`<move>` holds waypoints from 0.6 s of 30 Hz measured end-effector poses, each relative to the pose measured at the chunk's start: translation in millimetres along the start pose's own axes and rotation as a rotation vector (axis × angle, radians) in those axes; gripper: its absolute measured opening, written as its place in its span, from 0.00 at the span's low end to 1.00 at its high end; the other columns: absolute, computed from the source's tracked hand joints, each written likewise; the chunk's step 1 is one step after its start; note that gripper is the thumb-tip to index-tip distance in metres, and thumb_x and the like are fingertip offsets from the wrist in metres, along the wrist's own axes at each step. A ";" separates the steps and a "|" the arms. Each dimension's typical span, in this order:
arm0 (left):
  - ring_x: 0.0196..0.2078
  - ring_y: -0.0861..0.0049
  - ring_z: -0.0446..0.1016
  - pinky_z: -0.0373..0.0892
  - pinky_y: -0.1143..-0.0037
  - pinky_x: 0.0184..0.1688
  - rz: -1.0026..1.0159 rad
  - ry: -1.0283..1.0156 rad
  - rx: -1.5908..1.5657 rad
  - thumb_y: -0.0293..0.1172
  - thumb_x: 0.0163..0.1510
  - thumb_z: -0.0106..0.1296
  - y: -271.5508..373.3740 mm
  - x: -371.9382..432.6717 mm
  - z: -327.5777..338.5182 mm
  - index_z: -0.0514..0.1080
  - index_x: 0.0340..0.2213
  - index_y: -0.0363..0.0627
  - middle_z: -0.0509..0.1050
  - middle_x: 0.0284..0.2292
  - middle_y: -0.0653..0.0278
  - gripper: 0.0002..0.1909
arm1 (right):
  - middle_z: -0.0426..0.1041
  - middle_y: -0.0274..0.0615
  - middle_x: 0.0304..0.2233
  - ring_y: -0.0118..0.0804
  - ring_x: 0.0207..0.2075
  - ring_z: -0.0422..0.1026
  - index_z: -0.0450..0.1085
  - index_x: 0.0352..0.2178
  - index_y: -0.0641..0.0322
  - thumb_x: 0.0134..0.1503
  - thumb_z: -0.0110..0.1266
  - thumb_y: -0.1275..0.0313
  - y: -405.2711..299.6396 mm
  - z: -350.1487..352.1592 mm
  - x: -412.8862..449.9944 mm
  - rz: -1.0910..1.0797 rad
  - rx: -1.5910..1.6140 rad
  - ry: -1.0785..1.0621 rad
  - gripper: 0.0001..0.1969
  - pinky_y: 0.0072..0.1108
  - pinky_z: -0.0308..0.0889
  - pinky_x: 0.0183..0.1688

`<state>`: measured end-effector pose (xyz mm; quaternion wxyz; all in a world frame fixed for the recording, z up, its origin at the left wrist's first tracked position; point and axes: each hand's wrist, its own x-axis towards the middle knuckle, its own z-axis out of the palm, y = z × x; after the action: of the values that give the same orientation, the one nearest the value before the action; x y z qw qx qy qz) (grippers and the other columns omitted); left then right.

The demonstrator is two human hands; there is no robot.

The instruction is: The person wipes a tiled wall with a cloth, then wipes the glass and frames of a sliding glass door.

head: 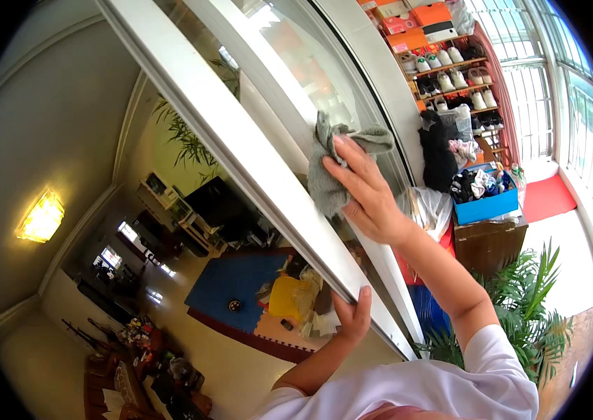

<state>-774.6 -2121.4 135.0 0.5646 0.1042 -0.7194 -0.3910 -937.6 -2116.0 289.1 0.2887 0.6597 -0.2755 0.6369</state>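
Observation:
A grey-green cloth (pixel 328 181) lies bunched under the fingers of my right hand (pixel 367 191), pressed to the white frame of a glass sliding door. Part of the cloth sticks up beyond the fingertips. Lower down, my left hand (pixel 351 315) grips the edge of the nearer white door frame (pixel 270 194), thumb on its face and the other fingers largely hidden behind it. Behind the cloth, the glass pane (pixel 301 58) reflects orange boxes.
Right of the door stand a shoe rack (pixel 451 89), a blue box of small fabric items (pixel 485 207) on a brown cabinet (pixel 485 241), and a leafy plant (pixel 516 294). Through the door at left, a room holds foam mats (pixel 238 283), a yellow plastic object (pixel 286 299) and a television (pixel 223 207).

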 end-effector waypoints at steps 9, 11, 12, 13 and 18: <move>0.56 0.63 0.56 0.54 0.66 0.58 -0.022 -0.016 -0.064 0.24 0.52 0.45 -7.2 -2.0 8.4 0.40 0.57 0.30 0.53 0.55 0.46 0.36 | 0.56 0.40 0.57 0.50 0.57 0.55 0.61 0.51 0.60 0.51 0.48 0.75 22.8 -3.3 159.4 -0.269 -0.386 0.122 0.24 0.33 0.59 0.55; 0.56 0.64 0.56 0.55 0.67 0.58 -0.045 -0.017 -0.063 0.23 0.51 0.45 -8.2 -3.7 1.5 0.39 0.57 0.30 0.53 0.55 0.46 0.36 | 0.61 0.41 0.54 0.48 0.54 0.58 0.63 0.49 0.61 0.51 0.49 0.73 17.5 5.2 190.3 -0.333 -0.352 0.280 0.21 0.33 0.58 0.54; 0.56 0.64 0.56 0.55 0.67 0.57 -0.047 -0.028 -0.075 0.23 0.51 0.45 -12.8 -3.7 0.9 0.38 0.57 0.31 0.53 0.55 0.46 0.37 | 0.63 0.42 0.52 0.48 0.53 0.59 0.64 0.48 0.62 0.52 0.50 0.72 14.8 8.6 201.3 -0.363 -0.309 0.365 0.20 0.33 0.58 0.54; 0.56 0.64 0.57 0.56 0.67 0.57 -0.048 -0.034 -0.081 0.23 0.51 0.44 -15.3 -3.6 0.3 0.38 0.57 0.31 0.54 0.54 0.46 0.37 | 0.66 0.42 0.50 0.48 0.52 0.60 0.66 0.47 0.62 0.52 0.50 0.71 7.8 12.4 210.7 -0.392 -0.257 0.453 0.19 0.33 0.58 0.53; 0.56 0.65 0.57 0.57 0.68 0.57 -0.118 -0.025 -0.135 0.22 0.51 0.44 -6.9 -2.6 3.7 0.38 0.57 0.32 0.53 0.55 0.46 0.37 | 0.66 0.48 0.49 0.50 0.42 0.66 0.64 0.47 0.66 0.55 0.48 0.69 -22.6 39.9 180.1 -0.249 -0.193 0.309 0.18 0.33 0.62 0.47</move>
<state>-779.1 -2122.9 128.3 0.5374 0.1033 -0.6908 -0.4725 -887.2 -2129.1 467.5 0.4658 0.5524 -0.2041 0.6605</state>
